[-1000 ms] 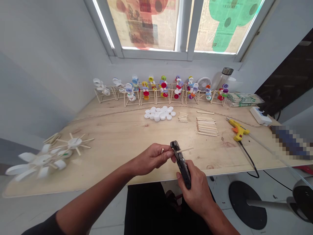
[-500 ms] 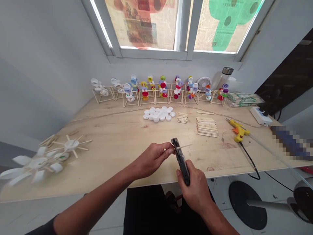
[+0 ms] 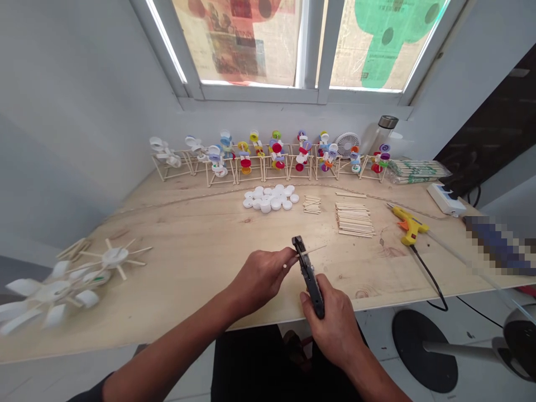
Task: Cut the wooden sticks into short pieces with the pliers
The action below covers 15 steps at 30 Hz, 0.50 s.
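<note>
The hand tool (image 3: 309, 277) is long, narrow and dark grey to black, with a shiny, uneven metal edge along part of its right side. It slants above the near part of the bench (image 3: 188, 240), its head at the far left and its handle at the near right, in the right hand (image 3: 335, 315). The thin stick (image 3: 314, 249), pale and straight, crosses the tool just below its head. Its free end points right and slightly far; its other end meets the fingers of the left hand (image 3: 262, 277). A small, pale round end (image 3: 285, 266) pokes out between those fingers.
</note>
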Each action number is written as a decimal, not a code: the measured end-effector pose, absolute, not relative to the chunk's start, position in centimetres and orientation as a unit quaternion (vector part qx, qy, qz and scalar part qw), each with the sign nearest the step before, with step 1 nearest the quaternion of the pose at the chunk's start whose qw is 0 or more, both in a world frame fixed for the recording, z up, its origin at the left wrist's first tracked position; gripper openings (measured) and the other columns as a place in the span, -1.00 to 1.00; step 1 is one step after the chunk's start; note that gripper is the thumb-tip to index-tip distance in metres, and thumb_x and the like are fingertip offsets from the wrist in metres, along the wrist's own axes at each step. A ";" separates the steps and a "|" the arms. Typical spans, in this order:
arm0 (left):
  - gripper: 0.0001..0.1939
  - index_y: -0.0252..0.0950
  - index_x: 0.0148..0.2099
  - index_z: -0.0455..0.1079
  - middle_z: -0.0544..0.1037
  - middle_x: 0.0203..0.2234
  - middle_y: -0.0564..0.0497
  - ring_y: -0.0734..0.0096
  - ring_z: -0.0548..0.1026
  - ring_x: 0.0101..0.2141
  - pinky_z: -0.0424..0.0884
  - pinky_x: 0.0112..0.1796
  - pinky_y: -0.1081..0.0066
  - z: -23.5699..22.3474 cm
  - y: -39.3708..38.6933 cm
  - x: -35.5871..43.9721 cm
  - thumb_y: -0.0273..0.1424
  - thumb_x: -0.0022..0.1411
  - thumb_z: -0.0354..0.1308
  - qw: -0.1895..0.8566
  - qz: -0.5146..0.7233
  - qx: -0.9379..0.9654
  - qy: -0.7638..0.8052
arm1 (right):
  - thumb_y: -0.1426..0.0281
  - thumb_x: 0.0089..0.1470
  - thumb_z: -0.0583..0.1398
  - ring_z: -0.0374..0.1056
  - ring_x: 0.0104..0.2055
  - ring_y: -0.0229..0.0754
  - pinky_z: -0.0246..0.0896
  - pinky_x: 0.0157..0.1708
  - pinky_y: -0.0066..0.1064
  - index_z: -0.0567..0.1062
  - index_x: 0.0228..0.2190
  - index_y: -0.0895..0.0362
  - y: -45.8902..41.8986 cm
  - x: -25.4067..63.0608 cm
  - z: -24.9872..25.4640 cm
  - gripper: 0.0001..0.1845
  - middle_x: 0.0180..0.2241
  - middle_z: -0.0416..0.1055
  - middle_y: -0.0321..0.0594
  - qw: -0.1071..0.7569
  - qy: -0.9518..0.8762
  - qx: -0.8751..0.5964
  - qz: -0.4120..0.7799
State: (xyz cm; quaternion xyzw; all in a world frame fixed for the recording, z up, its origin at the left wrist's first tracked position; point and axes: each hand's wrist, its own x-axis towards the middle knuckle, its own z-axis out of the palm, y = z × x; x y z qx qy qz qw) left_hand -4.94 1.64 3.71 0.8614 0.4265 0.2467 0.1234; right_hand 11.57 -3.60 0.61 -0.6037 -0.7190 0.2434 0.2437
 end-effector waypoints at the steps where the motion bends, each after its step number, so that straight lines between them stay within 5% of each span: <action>1: -0.77 -0.30 -0.38 0.23 0.26 -0.71 0.14 0.55 0.24 -0.68 0.10 -0.59 0.55 3.8 1.8 -5.0 -0.40 0.28 -0.18 0.152 0.244 0.858 0.426 | 0.34 0.02 0.03 0.20 -0.63 -0.26 -0.15 -0.61 -0.48 0.17 -0.51 0.08 -3.5 11.6 0.6 -0.87 -0.67 0.24 -0.40 0.244 -0.720 -0.603 0.244; 15: -0.66 -0.37 -0.34 0.34 0.44 -0.47 0.03 0.51 0.39 -0.40 0.30 -0.33 0.52 5.5 3.8 -5.8 -0.32 0.29 -0.20 0.445 0.256 0.772 0.373 | 0.37 0.01 0.04 0.26 -0.58 -0.23 -0.05 -0.57 -0.48 0.24 -0.43 0.09 -2.6 11.6 1.8 -0.95 -0.60 0.31 -0.36 0.230 -0.717 -0.598 0.274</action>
